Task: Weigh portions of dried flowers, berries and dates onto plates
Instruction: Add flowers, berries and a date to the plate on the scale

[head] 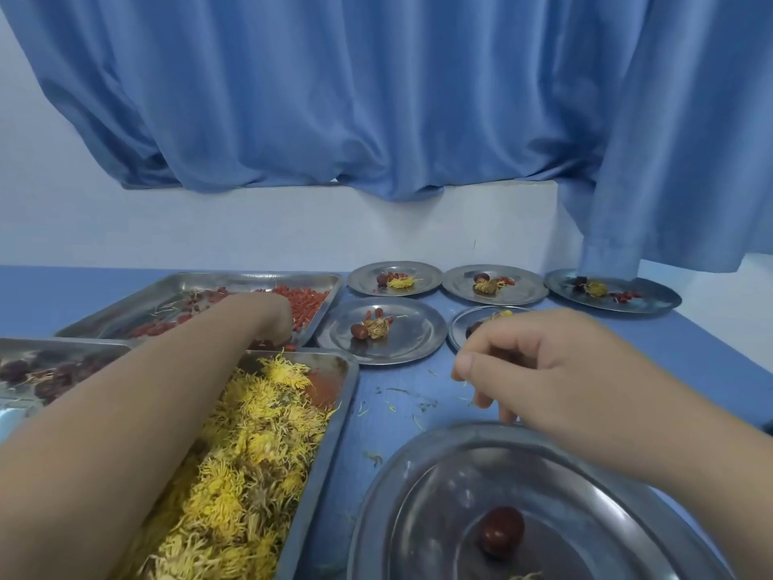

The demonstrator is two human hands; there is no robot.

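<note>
While five filled plates sit further back on the table, the nearest plate holds only one date and a flower wisp. The left hand dips into the berry tray, grip hidden; the right hand hovers loosely curled, seemingly empty.

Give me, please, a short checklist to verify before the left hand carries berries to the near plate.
1. Left hand reaches the berry tray: ok.
2. Berries gripped: cannot tell, fingers hidden.
3. Near plate holds a date: ok.
4. Berries on near plate: not ok, none seen.
5. Right hand holds nothing: ok.
6. Scale: cannot tell, none in view.
</note>
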